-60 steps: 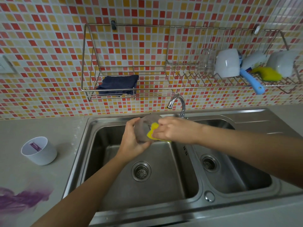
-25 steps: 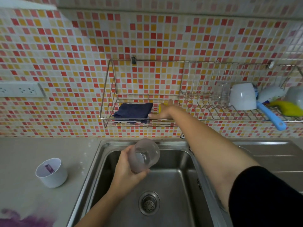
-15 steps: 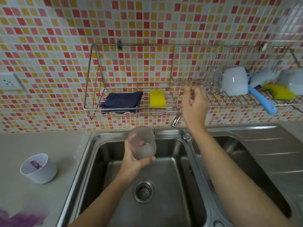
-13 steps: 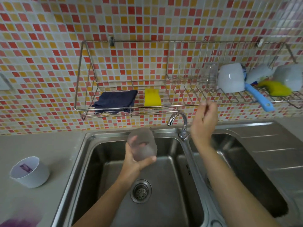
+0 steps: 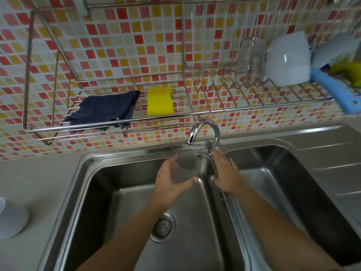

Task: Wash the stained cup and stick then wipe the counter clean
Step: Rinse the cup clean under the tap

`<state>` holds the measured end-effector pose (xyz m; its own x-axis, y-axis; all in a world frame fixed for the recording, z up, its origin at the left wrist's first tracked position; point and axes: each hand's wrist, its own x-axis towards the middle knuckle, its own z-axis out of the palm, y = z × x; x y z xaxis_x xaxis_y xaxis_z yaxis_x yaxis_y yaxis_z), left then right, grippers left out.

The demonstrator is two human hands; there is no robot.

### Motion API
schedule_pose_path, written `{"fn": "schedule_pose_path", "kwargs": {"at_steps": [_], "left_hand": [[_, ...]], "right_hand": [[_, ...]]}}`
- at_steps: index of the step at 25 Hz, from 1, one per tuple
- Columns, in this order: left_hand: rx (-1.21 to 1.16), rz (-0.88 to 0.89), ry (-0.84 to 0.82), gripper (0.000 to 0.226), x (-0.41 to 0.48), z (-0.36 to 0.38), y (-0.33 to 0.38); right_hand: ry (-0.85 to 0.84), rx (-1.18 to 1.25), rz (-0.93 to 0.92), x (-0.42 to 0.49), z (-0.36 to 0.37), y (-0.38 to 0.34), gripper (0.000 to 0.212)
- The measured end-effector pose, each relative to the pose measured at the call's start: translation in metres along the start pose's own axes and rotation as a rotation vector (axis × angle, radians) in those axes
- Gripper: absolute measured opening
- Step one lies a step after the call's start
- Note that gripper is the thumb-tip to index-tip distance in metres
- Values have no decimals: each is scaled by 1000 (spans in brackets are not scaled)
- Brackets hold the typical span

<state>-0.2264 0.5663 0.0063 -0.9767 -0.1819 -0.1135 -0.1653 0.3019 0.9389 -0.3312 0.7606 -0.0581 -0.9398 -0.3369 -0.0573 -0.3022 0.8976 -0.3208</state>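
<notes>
My left hand (image 5: 171, 182) grips a frosted translucent cup (image 5: 185, 170) over the left sink basin (image 5: 121, 208), just below the chrome tap spout (image 5: 203, 130). My right hand (image 5: 225, 175) lies flat with fingers stretched toward the tap's base (image 5: 214, 147), fingertips touching it, holding nothing. The yellow sponge (image 5: 160, 101) rests on the wire wall rack (image 5: 109, 122), next to a dark blue cloth (image 5: 105, 109). A white cup (image 5: 10, 220) stands on the counter at the far left edge, partly cut off. I see no stick in this frame.
The rack's right part holds a clear glass (image 5: 253, 55), a white mug (image 5: 288, 59), a blue-handled brush (image 5: 336, 92) and a yellow item (image 5: 347, 72). A second basin (image 5: 293, 192) and a ribbed drainboard (image 5: 336, 169) lie to the right. Grey counter (image 5: 35, 184) is on the left.
My right hand put the sponge on the rack, then dropped to the tap's base. My left hand kept the cup and raised it under the spout. The view has moved closer.
</notes>
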Motion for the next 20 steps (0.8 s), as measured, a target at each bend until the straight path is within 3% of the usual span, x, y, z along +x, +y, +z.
{"fn": "schedule_pose_path", "kwargs": {"at_steps": [3, 6, 9, 12, 14, 16, 20], "left_hand": [[-18, 30, -64, 80, 0, 4, -1], [-40, 18, -31, 79, 3, 8, -3], [22, -36, -8, 75, 11, 11, 5], [58, -140, 22, 54, 20, 14, 20], [128, -195, 20, 56, 24, 15, 27], [194, -204, 19, 61, 24, 16, 28], [299, -152, 1, 51, 20, 11, 22]], "right_hand": [[-35, -294, -105, 0, 7, 0, 88], [-82, -373, -94, 3, 5, -3, 84], [-127, -265, -90, -3, -1, -7, 80], [-47, -82, -38, -27, 8, -2, 75], [-34, -40, 11, -47, 20, 2, 73], [-60, -5, 72, -61, 31, 5, 71], [-68, 40, 114, -71, 42, 6, 74]]}}
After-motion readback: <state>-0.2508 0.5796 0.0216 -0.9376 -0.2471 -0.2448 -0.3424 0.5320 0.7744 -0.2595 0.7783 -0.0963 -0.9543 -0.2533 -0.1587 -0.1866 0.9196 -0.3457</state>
